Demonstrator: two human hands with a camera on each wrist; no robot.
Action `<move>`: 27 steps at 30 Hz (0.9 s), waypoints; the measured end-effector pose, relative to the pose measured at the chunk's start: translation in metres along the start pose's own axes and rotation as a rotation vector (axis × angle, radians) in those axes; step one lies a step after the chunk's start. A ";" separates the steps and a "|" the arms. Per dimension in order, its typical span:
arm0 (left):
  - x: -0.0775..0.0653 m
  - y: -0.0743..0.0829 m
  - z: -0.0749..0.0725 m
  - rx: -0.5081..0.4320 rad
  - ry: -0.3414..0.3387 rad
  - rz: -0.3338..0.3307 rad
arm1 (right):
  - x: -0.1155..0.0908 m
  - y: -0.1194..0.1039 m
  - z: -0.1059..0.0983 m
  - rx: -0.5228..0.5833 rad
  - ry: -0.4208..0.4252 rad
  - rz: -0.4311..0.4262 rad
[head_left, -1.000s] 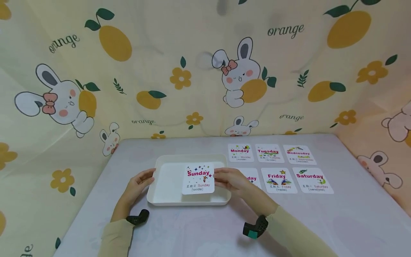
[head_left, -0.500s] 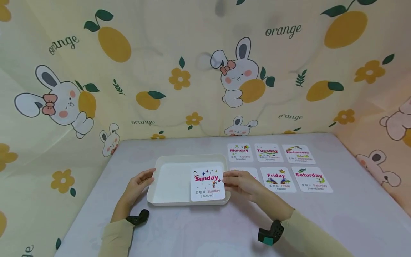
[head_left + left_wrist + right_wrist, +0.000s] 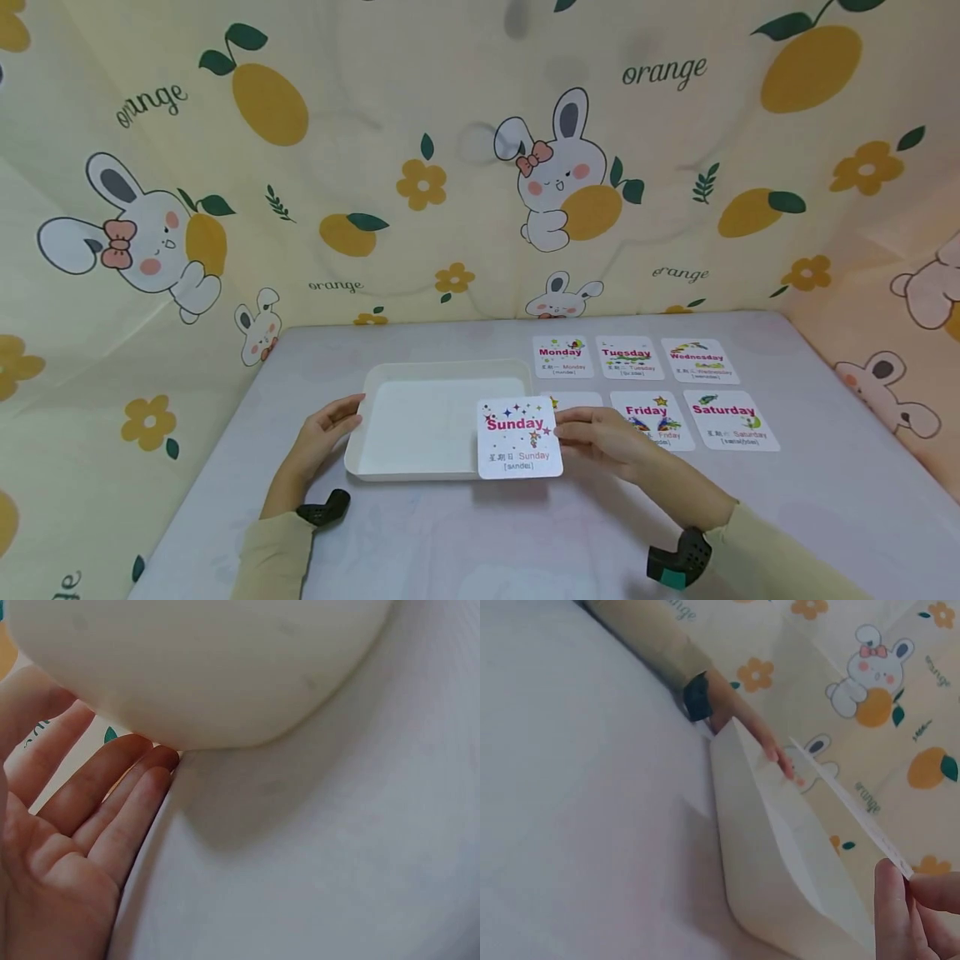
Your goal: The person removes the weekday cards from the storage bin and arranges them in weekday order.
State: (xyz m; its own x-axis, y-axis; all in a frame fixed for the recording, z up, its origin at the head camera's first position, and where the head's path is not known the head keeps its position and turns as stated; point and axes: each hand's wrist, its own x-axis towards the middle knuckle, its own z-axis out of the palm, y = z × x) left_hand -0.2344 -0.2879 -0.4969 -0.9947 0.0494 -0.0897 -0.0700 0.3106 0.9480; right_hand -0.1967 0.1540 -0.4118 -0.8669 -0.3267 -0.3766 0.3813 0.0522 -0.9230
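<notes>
My right hand (image 3: 600, 440) pinches the right edge of a white square "Sunday" card (image 3: 520, 437) between thumb and fingers. The card is raised over the right front corner of a white rectangular tray (image 3: 390, 476), casting a shadow in front of it. Seen edge-on in the right wrist view, the card (image 3: 847, 806) slants beside the tray's (image 3: 739, 847) rim. My left hand (image 3: 322, 433) touches the tray's left side with extended fingertips. In the left wrist view those fingers (image 3: 112, 784) lie along the outer wall of the tray (image 3: 210, 682).
Right of the tray lie two rows of cards: Monday (image 3: 563, 357), Tuesday (image 3: 629, 358) and Wednesday (image 3: 701, 361) behind, Friday (image 3: 651, 419) and Saturday (image 3: 735, 421) in front. Another front card (image 3: 573, 398) is partly hidden by my right hand. A bunny-and-orange printed cloth (image 3: 480, 250) rises behind the table.
My right hand has carried the Sunday card rightward and toward me, from above the tray's middle to its right front corner. My left hand has stayed at the tray's left side.
</notes>
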 end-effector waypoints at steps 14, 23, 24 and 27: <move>0.000 -0.001 0.000 -0.001 -0.003 0.013 | -0.020 0.008 -0.028 -0.071 0.030 0.050; 0.000 -0.001 0.000 -0.005 0.001 0.009 | -0.028 0.008 -0.043 -0.135 0.001 0.082; 0.000 -0.001 0.001 -0.003 0.001 0.008 | -0.029 0.008 -0.044 -0.144 0.000 0.090; 0.000 -0.001 0.000 0.001 0.001 0.007 | -0.030 0.009 -0.049 -0.171 -0.018 0.105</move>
State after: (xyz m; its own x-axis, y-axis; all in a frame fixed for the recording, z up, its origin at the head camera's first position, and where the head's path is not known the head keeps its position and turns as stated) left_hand -0.2342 -0.2878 -0.4977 -0.9953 0.0504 -0.0831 -0.0634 0.3114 0.9482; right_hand -0.1835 0.2108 -0.4128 -0.8187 -0.3278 -0.4714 0.4080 0.2456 -0.8793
